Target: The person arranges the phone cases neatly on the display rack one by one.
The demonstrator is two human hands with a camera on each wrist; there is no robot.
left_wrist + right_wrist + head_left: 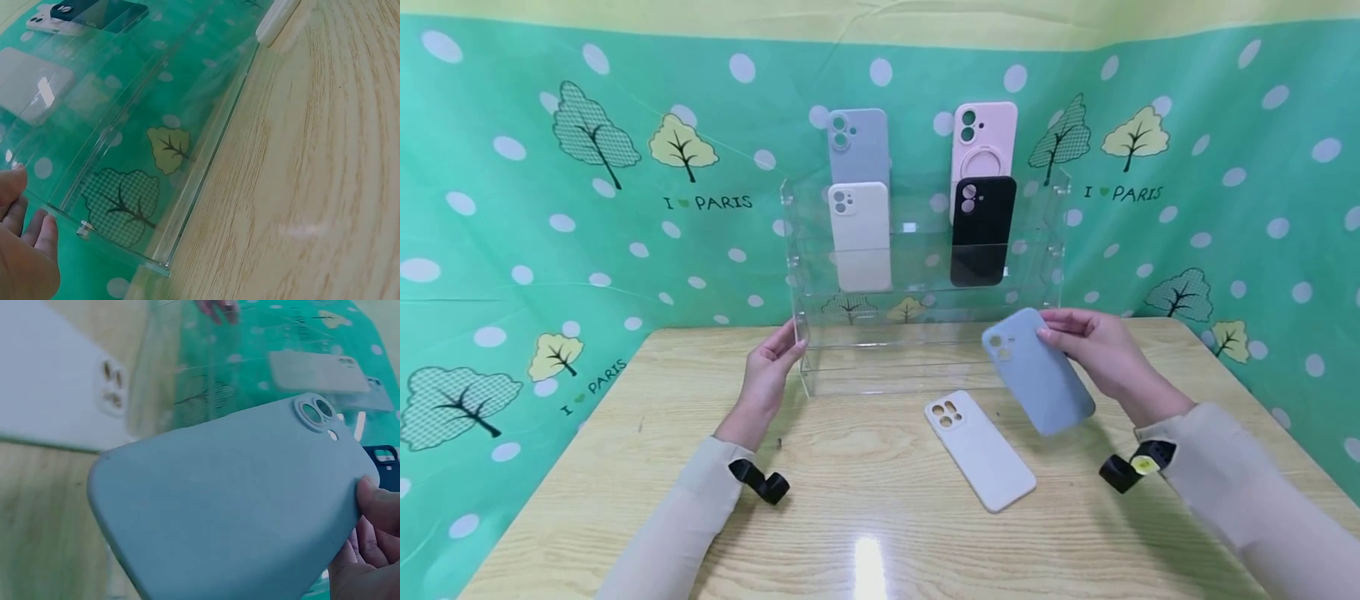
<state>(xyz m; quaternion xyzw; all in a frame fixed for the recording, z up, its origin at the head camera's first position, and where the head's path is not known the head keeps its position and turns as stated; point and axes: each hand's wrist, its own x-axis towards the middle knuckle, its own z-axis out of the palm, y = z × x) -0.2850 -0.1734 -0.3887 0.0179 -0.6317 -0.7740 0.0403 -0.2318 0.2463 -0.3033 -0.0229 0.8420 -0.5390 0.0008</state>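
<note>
A clear acrylic display stand (800, 292) stands at the back of the table. My left hand (765, 375) grips its left side panel, thumb in front; the left wrist view shows the fingers (45, 240) at that panel's edge. In my right hand (1097, 350) a light blue phone case (1037, 375) is pinched near its top corner, tilted above the table in front of the stand's right end. The right wrist view shows the thumb (379, 503) on the case's back beside the camera end. Below it, a white phone case (981, 454) lies on the wood.
On the stand's upper tiers lean a grey-blue case (868, 154), a white case (861, 242), a pink case (988, 129) with a ring, and a black case (985, 225). Behind hangs a green dotted cloth (700, 250). The wooden table (835, 492) extends toward me.
</note>
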